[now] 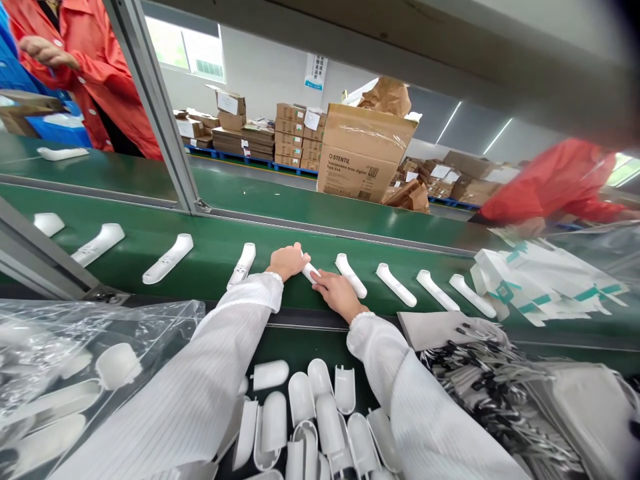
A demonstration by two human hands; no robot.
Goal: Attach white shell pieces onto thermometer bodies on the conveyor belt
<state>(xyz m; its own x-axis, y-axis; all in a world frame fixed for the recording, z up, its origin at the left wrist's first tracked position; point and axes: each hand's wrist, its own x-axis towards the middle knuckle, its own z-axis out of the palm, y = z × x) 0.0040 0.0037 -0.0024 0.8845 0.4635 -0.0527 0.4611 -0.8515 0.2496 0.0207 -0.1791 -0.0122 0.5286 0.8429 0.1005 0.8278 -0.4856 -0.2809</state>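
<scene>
Device (309, 271) of white plastic, slender, smooth, at the centre of view over the desk (210, 270), between both hands; fingers hide part of its outline. Left hand (287, 261): grip closed around the far end. Right hand (339, 293): grip narrow, holding the near end. Desk is long and green with grey metal edging. Similar bent white plastic units (396, 285) lie spaced from nine to three o'clock. Rounded white plastic shells (274, 421) heaped at six. Brown cardboard carton (357, 143) stands at one; red-coated person (115, 80) at ten.
</scene>
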